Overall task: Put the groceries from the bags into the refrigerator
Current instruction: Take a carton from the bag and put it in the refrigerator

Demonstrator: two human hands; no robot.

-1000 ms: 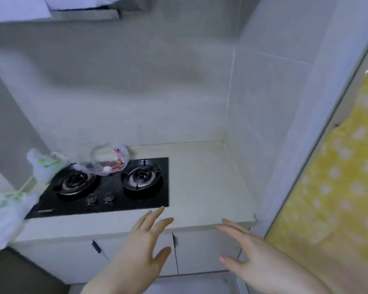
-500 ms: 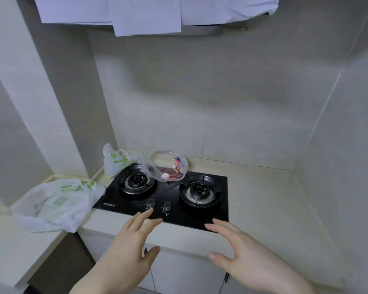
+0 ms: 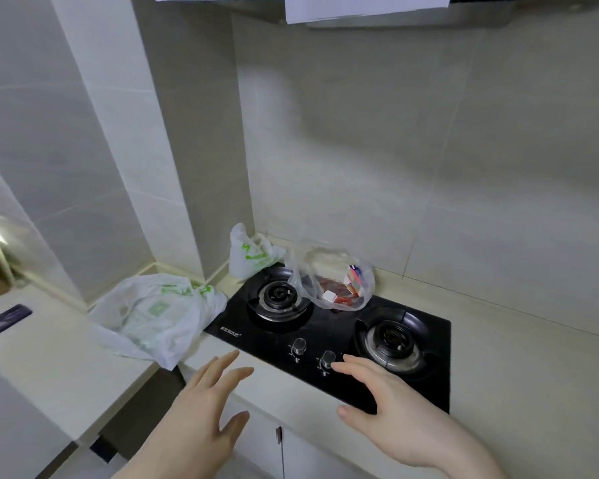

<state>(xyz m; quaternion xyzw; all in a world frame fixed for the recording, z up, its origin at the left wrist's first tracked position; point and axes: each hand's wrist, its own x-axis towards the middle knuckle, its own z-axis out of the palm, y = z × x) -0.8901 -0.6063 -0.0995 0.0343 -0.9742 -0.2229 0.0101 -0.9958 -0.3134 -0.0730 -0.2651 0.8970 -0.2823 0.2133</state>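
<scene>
Fingers (image 3: 222, 366) of both hands, left hand (image 3: 201, 416) and right hand (image 3: 391, 416), are spreading straight, holding nothing; clear plastic bag with red packets (image 3: 332, 281) is lying on black glass gas stove (image 3: 336, 340).

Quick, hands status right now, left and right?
Left hand: open, holding nothing.
Right hand: open, holding nothing.

Both hands, the left hand (image 3: 201, 413) and right hand (image 3: 400, 418), are bare, with no sleeves showing.
</scene>
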